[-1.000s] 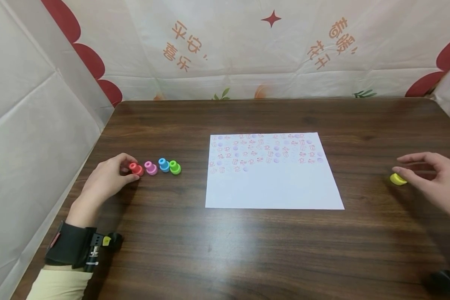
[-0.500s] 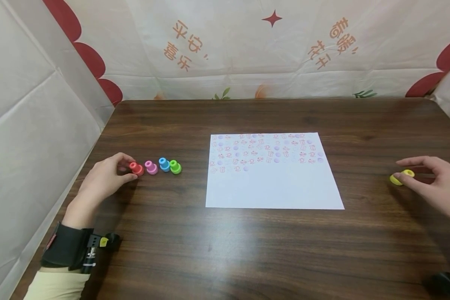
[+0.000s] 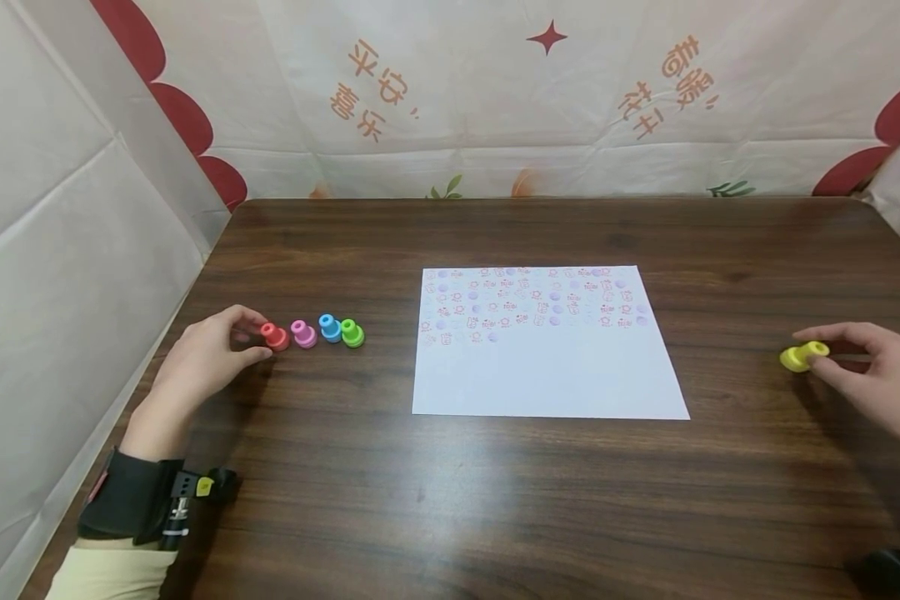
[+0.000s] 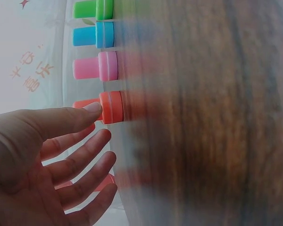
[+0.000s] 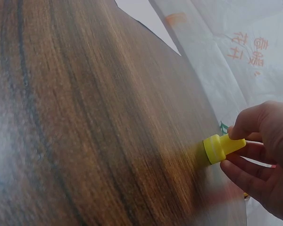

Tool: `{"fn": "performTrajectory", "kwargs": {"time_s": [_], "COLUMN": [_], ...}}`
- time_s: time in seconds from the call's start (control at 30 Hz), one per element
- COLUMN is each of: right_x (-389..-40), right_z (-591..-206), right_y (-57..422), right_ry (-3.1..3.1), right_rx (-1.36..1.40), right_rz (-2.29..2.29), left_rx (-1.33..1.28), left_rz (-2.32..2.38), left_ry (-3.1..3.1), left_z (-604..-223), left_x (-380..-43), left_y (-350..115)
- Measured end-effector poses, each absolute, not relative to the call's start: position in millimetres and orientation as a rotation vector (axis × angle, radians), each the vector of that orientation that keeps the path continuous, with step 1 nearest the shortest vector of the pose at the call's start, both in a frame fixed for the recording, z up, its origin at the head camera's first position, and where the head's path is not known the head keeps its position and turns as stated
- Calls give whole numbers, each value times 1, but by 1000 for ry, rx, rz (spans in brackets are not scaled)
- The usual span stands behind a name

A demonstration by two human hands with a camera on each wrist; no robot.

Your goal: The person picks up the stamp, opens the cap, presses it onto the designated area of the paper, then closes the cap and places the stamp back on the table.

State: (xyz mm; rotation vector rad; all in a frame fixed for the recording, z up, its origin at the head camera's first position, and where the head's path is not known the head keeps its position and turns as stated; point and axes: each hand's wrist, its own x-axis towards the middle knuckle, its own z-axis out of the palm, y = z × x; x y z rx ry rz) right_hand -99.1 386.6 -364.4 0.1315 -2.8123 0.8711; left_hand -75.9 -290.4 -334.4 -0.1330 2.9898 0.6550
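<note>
A red toy stamp point(image 3: 274, 337) stands on the table at the left. My left hand point(image 3: 206, 354) is beside it, thumb and index finger on either side and the other fingers loosely spread. In the left wrist view the thumb point(image 4: 70, 120) overlaps the stamp's handle. To its right stand a pink stamp point(image 3: 303, 334), a blue stamp point(image 3: 330, 327) and a green stamp point(image 3: 352, 333). At the far right my right hand point(image 3: 873, 367) pinches the handle of a yellow stamp point(image 5: 217, 148) between thumb and fingers, its base close to the table.
A white paper sheet point(image 3: 547, 379) lies mid-table, its upper part covered with small red and purple prints. The brown wooden table point(image 3: 495, 500) ends at a patterned white cloth point(image 3: 457, 100) behind it. More cloth hangs along the left side.
My right thumb and fingers have shifted down around the yellow stamp, and more of its handle shows. My left hand has drawn very slightly back to the left; the red stamp has stayed in place.
</note>
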Motion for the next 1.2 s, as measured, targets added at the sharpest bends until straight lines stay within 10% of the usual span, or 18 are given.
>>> {"fn": "performTrajectory", "kwargs": {"time_s": [1.2], "right_x": [-105], "right_z": [-365], "right_y": [394], "right_ry": [-2801], "right_rx": [144], "right_rz": [813], "left_rx": [-91], "left_rz": [697], "left_ry": [3054], "left_z": [-322], "left_x": [-70], "left_y": [-284]}}
